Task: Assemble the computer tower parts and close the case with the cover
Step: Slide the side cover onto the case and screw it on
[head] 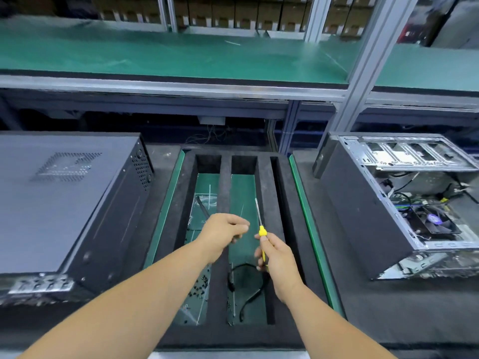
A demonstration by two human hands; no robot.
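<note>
A closed black computer tower (pixel 64 203) lies on its side at the left, its cover on. At the right lies an open tower (pixel 404 203) with its fan, cables and drive cage exposed. My right hand (pixel 274 257) grips a yellow-handled screwdriver (pixel 260 221), shaft pointing up and away. My left hand (pixel 223 234) hovers just left of it over the foam tray, fingertips pinched together; whether they hold a small part I cannot tell.
A black foam tray (pixel 225 177) with long slots sits between the towers. Several small black screws (pixel 199 286) lie in its left slot and a black cable (pixel 246 281) in the middle one. A green shelf (pixel 181 55) runs above the bench.
</note>
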